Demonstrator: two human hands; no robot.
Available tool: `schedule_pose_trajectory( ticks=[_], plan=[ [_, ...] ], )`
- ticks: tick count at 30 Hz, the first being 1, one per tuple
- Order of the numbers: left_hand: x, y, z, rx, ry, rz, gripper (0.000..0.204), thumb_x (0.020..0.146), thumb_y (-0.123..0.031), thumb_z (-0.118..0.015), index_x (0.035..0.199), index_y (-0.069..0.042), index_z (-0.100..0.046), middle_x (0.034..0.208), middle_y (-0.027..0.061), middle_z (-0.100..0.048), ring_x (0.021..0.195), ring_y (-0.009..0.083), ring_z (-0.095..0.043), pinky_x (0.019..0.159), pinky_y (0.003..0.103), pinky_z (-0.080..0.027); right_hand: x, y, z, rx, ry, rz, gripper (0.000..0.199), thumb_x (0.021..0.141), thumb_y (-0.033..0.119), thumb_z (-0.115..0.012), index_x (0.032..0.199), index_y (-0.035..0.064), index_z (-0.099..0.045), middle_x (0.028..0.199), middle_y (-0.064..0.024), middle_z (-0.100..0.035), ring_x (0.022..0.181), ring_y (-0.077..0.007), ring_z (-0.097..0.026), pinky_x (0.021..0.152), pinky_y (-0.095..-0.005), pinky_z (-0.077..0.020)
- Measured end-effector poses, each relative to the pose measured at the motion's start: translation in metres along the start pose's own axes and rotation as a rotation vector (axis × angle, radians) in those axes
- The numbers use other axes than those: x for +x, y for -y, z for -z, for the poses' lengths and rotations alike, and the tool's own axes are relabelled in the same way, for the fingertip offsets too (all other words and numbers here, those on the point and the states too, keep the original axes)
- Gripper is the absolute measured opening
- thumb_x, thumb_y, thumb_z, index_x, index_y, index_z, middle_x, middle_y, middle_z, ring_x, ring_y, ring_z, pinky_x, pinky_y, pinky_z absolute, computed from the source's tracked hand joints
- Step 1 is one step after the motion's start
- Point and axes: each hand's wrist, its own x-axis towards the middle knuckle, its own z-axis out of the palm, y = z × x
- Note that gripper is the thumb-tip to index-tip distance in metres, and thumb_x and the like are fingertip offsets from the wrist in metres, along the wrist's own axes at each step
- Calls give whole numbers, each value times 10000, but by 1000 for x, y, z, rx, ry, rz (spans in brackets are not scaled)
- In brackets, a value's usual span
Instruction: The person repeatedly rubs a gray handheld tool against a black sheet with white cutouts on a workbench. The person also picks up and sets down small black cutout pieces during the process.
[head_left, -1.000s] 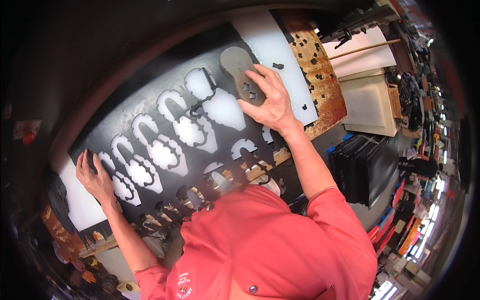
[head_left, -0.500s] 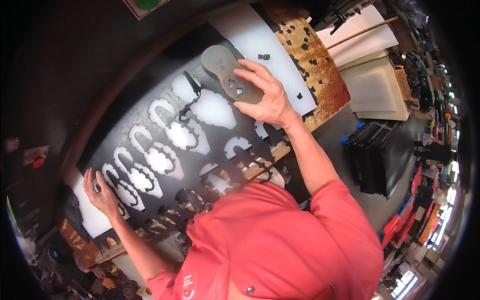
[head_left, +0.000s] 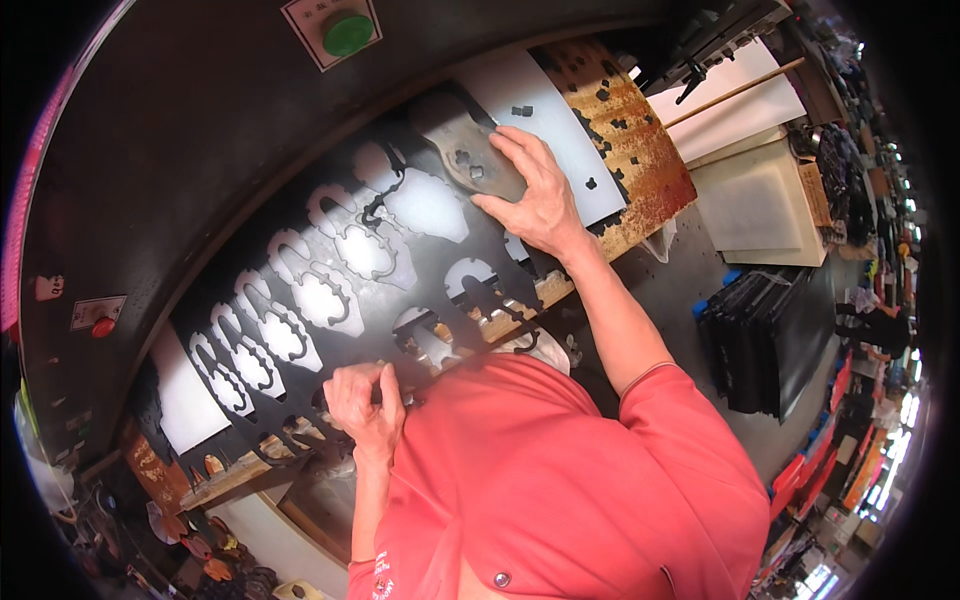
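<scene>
The right hand (head_left: pixel 535 195) lies spread and flat on a grey metal cutting die (head_left: pixel 465 150) at the far end of the black sheet (head_left: pixel 430 280). The left hand (head_left: pixel 365 400) pinches the sheet's near edge. Thin, floppy and full of cut-outs, the sheet looks light and best held by its edges; the die looks stiff and heavy. Beneath lies a white board (head_left: pixel 560 110) on the worn worktop (head_left: pixel 640 150).
</scene>
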Motion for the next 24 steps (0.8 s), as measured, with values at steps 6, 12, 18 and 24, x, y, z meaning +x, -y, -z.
schedule_pose_trajectory(
  ticks=[6,12,18,24],
  plan=[
    [0,1,1,60,-3,-28,199,840,10,-806,897,-99,-649,865,48,-705,793,268,-635,736,399,-412,3,-2,2,24,-3,38,743,767,169,-910,1431,-15,-631,1464,-193,-607,1335,-367,-606,1139,-435,-500],
    [-2,0,-3,87,-24,-40,196,846,-2,-807,896,-96,-643,871,48,-701,799,276,-636,728,402,-417,-16,-13,33,688,-231,-403,518,973,162,-812,1420,-33,-639,1295,-180,-717,1163,-199,-695,1046,-359,-558],
    [-4,1,-6,107,-56,-31,167,869,-32,-802,855,-89,-646,863,60,-693,788,282,-629,715,408,-416,-33,-7,18,269,-326,-132,202,997,172,-762,1098,-2,-745,979,-107,-753,837,-199,-708,799,-329,-568],
    [-6,3,-8,155,-99,-53,146,898,-87,-800,847,-84,-663,837,78,-667,776,296,-616,706,414,-418,-15,47,32,301,-391,85,94,1001,88,-764,1010,-1,-737,901,-42,-700,811,-120,-646,745,-279,-536]
  ],
)
